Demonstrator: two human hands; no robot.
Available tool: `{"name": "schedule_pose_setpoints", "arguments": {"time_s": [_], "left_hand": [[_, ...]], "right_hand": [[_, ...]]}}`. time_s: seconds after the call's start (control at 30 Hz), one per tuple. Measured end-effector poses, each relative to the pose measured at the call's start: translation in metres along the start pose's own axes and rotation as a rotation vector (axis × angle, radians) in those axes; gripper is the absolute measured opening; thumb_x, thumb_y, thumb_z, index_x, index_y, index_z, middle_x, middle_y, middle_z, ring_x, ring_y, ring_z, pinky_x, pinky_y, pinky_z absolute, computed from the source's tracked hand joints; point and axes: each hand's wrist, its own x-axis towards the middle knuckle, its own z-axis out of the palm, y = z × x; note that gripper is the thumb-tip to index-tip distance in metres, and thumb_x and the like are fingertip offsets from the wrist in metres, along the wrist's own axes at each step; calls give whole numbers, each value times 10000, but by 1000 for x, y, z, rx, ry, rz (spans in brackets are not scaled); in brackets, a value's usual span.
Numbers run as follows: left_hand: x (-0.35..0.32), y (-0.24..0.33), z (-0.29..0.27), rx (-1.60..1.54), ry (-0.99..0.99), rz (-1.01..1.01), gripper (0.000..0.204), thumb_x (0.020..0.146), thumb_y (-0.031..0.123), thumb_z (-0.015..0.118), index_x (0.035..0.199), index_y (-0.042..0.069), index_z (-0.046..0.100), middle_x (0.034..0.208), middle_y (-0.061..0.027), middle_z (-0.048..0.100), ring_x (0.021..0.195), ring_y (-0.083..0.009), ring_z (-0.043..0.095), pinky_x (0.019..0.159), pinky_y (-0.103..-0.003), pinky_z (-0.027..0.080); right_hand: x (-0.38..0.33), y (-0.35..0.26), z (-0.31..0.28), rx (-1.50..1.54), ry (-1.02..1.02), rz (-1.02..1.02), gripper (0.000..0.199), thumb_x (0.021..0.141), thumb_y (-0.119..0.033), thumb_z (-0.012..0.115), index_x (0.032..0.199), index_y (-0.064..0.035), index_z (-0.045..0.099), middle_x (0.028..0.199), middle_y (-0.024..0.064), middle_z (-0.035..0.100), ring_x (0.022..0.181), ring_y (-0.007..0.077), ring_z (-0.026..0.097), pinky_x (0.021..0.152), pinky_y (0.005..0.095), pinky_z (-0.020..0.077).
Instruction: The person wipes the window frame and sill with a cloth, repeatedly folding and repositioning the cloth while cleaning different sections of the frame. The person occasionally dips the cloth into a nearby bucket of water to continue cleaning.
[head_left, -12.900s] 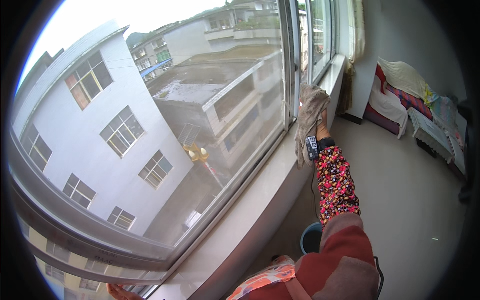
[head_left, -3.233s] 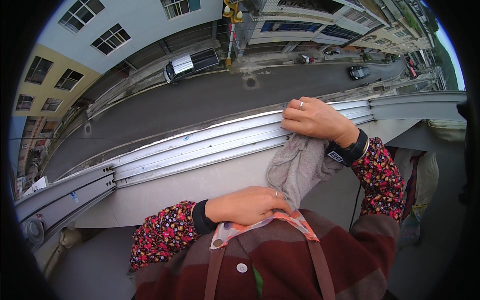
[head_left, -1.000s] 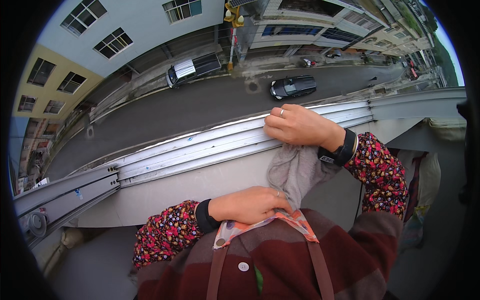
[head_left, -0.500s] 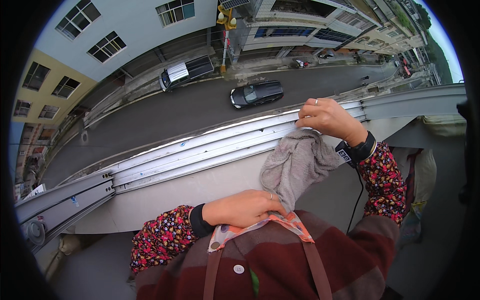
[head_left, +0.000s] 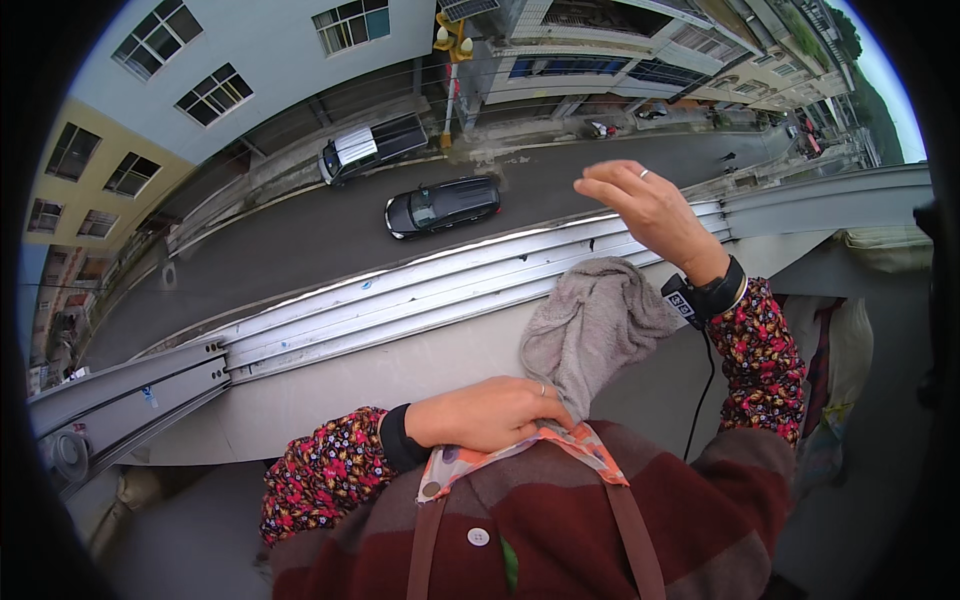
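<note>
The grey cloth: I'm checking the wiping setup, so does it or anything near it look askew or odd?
Mildly. The grey cloth is bunched and hangs from the left hand against the chest, off the window track. The right hand is raised, open and empty. Nothing looks damaged or spilled.

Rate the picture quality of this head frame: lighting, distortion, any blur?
Head view: flat, even daylight with no hard shadows; strong fisheye bend, so the window track curves and a black rim frames the picture. The right hand, raised and open, looks slightly soft; the left hand gripping the grey cloth is sharp. A thin bright glint runs along the track's upper rail.
</note>
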Motion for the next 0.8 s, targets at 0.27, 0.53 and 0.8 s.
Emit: {"name": "schedule_pose_setpoints", "arguments": {"time_s": [0.27,0.53,0.8], "left_hand": [[-3,0,-3,14,2,-22,380,837,10,483,1165,61,667,1065,-164,662,1045,-354,609,898,-440,485],[-1,-5,-1,13,-22,4,443,832,46,515,1258,90,628,1039,-152,607,1018,-364,576,885,-443,467],[-2,-2,0,15,11,-8,393,828,10,483,1169,60,670,1077,-170,661,1059,-358,605,906,-442,483]], "right_hand": [[-3,1,0,191,-202,-257,172,751,-101,643,910,-143,690,900,-23,620,815,187,621,669,325,508],[-12,2,6,72,-279,-349,135,766,-108,614,900,-97,613,859,23,540,807,208,598,674,330,523],[2,-1,0,51,-158,-14,249,792,-14,600,1029,-82,630,1041,51,626,952,226,647,754,352,543]]}}
